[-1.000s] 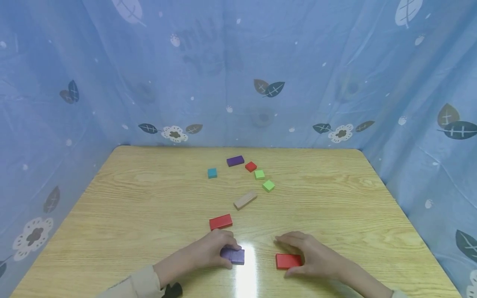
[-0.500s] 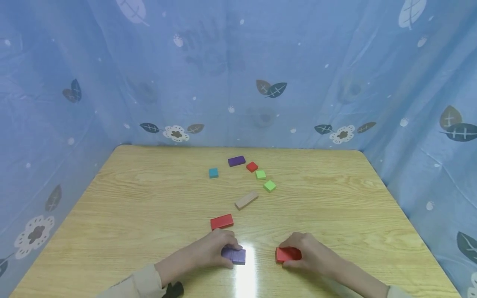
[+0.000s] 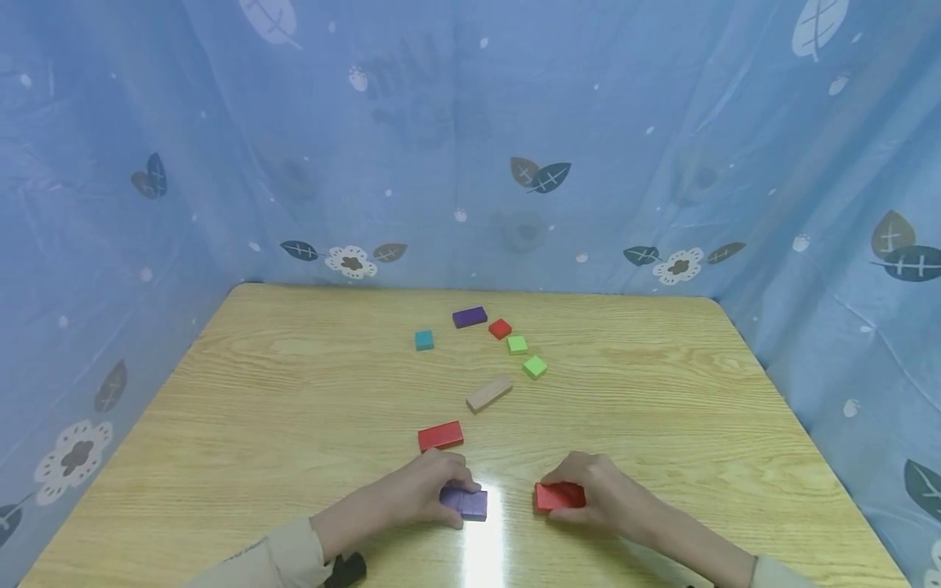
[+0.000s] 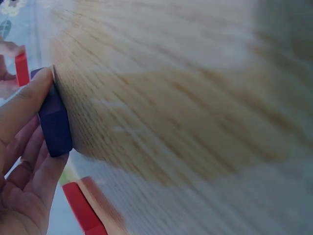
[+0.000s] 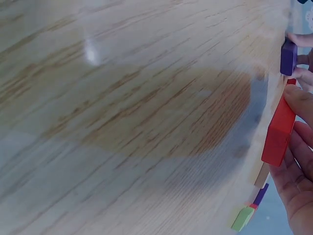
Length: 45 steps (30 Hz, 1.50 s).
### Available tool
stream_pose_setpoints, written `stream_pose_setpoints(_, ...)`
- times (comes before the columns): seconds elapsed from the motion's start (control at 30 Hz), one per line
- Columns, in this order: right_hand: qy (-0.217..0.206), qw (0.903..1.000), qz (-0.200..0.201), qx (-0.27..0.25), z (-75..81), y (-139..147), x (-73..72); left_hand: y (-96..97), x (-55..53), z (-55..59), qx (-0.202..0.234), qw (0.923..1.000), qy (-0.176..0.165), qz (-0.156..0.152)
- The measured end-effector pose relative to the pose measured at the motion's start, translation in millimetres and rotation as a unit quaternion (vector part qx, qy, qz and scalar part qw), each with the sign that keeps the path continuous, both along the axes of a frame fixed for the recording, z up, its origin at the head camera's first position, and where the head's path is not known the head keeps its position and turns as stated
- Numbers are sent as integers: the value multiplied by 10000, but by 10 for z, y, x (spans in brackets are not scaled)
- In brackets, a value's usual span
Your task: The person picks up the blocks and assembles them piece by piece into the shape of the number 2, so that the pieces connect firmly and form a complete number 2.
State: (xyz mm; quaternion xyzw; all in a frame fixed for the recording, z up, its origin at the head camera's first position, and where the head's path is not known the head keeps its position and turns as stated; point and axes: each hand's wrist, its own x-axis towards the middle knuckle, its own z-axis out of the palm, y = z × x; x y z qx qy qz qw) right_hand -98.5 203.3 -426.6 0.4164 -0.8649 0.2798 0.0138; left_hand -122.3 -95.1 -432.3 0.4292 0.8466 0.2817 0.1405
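My left hand [image 3: 424, 492] pinches a purple block [image 3: 473, 505] between thumb and fingers near the front of the table. In the left wrist view that purple block [image 4: 55, 122] has its long side across the thumb and fingertips. To the right, my right hand [image 3: 604, 500] grips a red block [image 3: 553, 496]; the right wrist view shows the red block [image 5: 280, 129] between thumb and fingers. A gap of bare wood separates the two held blocks. Just beyond my left hand lies another red block [image 3: 441, 436].
Farther back on the wooden table [image 3: 294, 367] lie a plain wood block [image 3: 489, 394], two small green blocks [image 3: 535, 367], a small red block [image 3: 501, 328], a dark purple block [image 3: 470, 317] and a small blue block [image 3: 424, 340]. A blue patterned curtain [image 3: 441, 122] encloses the sides and back.
My right hand has closed its fingers round the red block and moved it a little left and away from me. The left hand keeps its hold on the purple block.
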Motion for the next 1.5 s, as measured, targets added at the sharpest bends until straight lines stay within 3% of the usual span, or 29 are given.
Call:
stream_pose_setpoints(0.17, 84, 9999, 95, -38, -30, -40, -18, 10, 0, 8, 32, 10000, 30, -7)
stream_pose_setpoints(0.4, 48, 9997, 200, -141, -61, -98, -25, 17, -6, -4, -42, 9997, -205, 99)
stream_pose_setpoints(0.77, 144, 9993, 302, -162, -82, -208, -83, 19, -17, -7, -105, 9999, -116, 40)
stream_pose_setpoints(1.13, 225, 9989, 360, -196, -93, -304, -120, 23, -5, 24, -267, 9993, -178, 166)
stream_pose_setpoints(1.5, 27, 9990, 417, -176, -61, -378, -167, 22, 0, -10, -65, 9998, 184, 50)
